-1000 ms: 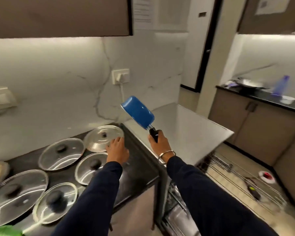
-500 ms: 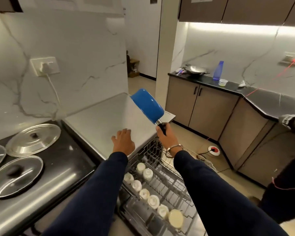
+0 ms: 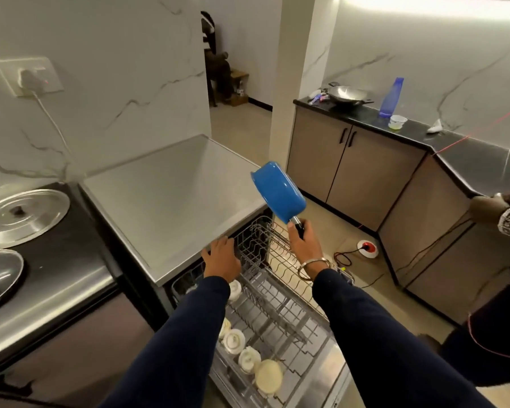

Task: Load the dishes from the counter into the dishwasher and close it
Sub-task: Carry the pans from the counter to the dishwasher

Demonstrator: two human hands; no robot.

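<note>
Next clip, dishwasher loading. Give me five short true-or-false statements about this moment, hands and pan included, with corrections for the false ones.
1. The right hand grips the blue saucepan by its black handle. True.
2. The saucepan already sits in the dishwasher rack. False: it is held in the air above the rack.
3. The left hand holds a steel lid. False: it holds nothing and reaches with straight fingers toward the rack, next to the steel counter edge.
4. White cups stand along the rack's left side. True.
5. The dishwasher is closed. False: its rack is pulled out.
</note>
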